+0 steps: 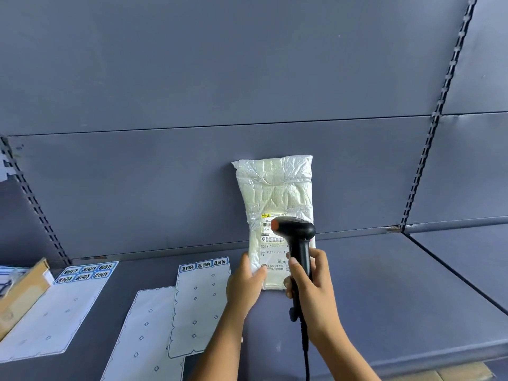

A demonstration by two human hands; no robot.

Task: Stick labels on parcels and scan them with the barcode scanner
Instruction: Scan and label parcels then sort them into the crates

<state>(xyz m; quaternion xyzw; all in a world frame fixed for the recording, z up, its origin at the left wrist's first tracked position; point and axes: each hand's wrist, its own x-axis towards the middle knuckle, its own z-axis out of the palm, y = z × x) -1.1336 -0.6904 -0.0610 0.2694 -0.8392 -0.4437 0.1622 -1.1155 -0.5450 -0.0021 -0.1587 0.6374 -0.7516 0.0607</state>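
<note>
A white bubble-wrap parcel stands upright on the grey shelf, leaning against the back panel, with a printed shipping label on its lower half. My left hand grips the parcel's lower left edge, thumb across the front. My right hand holds the handle of a black barcode scanner, whose head with an orange patch sits just in front of the label and hides part of it. The scanner's cable hangs down past my wrist.
Three label sheets lie on the shelf: one at the left with two rows of blue stickers, a middle one with one row of stickers, and a nearly bare one. A cardboard box sits at far left. Slotted uprights flank the bay.
</note>
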